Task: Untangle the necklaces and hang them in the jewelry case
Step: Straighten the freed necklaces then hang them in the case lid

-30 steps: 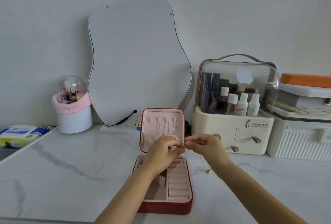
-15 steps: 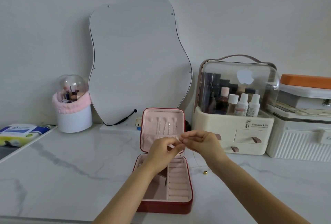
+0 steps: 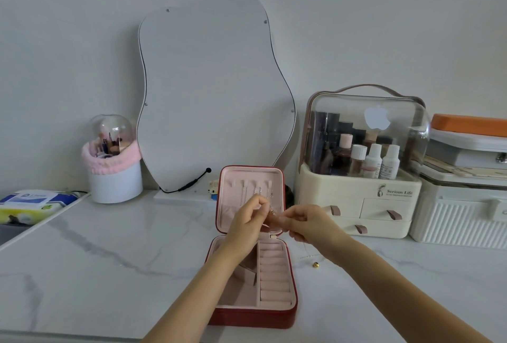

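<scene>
In front of the raised lid of the red jewelry case (image 3: 251, 315), in the head view, I see both hands meeting: the left hand (image 3: 247, 219) and the right hand (image 3: 307, 222) each pinch a fine gold necklace (image 3: 272, 211) between fingertips, close together, just below the hooks. Thin chains (image 3: 245, 194) already hang from the lid's hooks, so I judge part of the job done. This necklace is not yet hooked, and its loose end trails off the right hand down to the marble table (image 3: 109, 260), ending in a small gold bead (image 3: 315, 265) beside the case. Whether more necklaces wait elsewhere I cannot tell.

For room: the case sits near the table's front edge; a cosmetics organizer (image 3: 356, 200) stands close on the right, a mirror (image 3: 214, 90) leans behind, and open table lies to the left.
</scene>
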